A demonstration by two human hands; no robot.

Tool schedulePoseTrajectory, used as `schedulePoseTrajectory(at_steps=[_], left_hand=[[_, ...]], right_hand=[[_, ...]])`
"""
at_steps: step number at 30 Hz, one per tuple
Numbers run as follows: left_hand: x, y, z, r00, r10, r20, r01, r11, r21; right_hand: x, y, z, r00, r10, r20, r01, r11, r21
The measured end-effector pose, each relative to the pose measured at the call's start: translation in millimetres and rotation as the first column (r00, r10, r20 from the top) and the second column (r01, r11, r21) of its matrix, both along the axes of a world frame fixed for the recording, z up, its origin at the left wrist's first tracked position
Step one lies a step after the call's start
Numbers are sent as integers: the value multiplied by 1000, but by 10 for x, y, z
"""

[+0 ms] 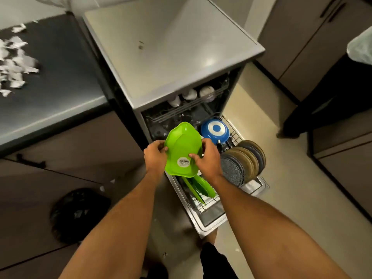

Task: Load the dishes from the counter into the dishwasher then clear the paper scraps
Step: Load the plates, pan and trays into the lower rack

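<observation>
Both hands hold a bright green plastic dish (182,146) with a white sticker, tilted above the pulled-out lower rack (231,129) of the open dishwasher. My left hand (155,156) grips its left rim; my right hand (207,158) grips its right rim with the thumb near the sticker. Beneath it, other green dishes (201,188) stand on edge in the rack. A blue pan (215,128) and a row of grey and brown plates (243,161) fill the rack's right side. White paper scraps (14,63) lie on the dark counter (66,77) at far left.
White cups (190,94) sit in the upper rack under the grey dishwasher top (171,47). A black bin bag (78,214) sits on the floor at lower left, with a few scraps (102,188) near it. Dark cabinets (302,37) line the right side.
</observation>
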State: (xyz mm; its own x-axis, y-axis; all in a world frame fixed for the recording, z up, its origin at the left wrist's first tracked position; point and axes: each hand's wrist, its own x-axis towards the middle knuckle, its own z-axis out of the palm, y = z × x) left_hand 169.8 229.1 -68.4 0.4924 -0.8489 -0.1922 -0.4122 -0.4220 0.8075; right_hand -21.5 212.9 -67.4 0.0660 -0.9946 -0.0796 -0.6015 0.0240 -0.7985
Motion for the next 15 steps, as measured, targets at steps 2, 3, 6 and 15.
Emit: schedulePoseTrajectory(at_steps=[2,3,6,15], left_hand=[[-291,-143,-191,998,-62,-1,62,998,20],[-410,-210,-253,996,-88,-9,89,996,23],[-833,-453,-475,985,-173,-14,174,985,23],[-1718,-992,-1474,928,-370,-37,372,922,108]], right_hand=[[-327,-39,-199,999,-51,-6,51,998,22],[-453,-55,-269,997,-75,-6,75,997,30],[-846,-100,-561,986,-169,-10,169,984,52],[-1620,-81,-1471,935,-347,-68,351,934,69]])
